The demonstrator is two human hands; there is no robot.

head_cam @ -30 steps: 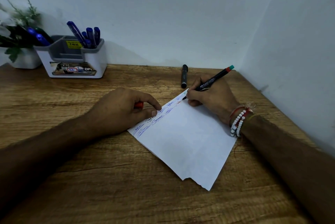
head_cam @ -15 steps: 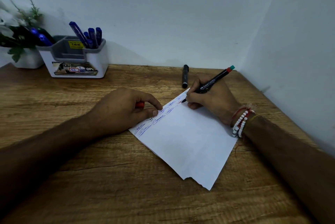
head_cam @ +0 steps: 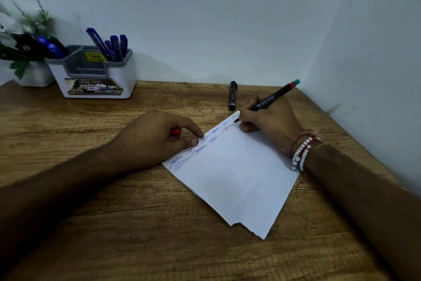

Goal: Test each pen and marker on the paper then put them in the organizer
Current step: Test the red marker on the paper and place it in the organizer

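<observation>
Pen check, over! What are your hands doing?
Right hand grips pen, tip on paper. Left hand holds red piece beside paper edge. Marker lies aside, nothing blocking.

Shows matt, rough-grained wood across the counter (head_cam: 114, 235); thin, smooth, matt white paper (head_cam: 239, 178), ragged at one torn edge; smooth white plastic on the organizer (head_cam: 128, 78); matt black plastic on the marker (head_cam: 268, 99); smooth beads on the bracelet (head_cam: 300, 154).

We find the paper (head_cam: 237, 173) on the table (head_cam: 114, 235); organizer (head_cam: 95, 75) behind-left, loose marker (head_cam: 232, 96) behind the paper
</observation>
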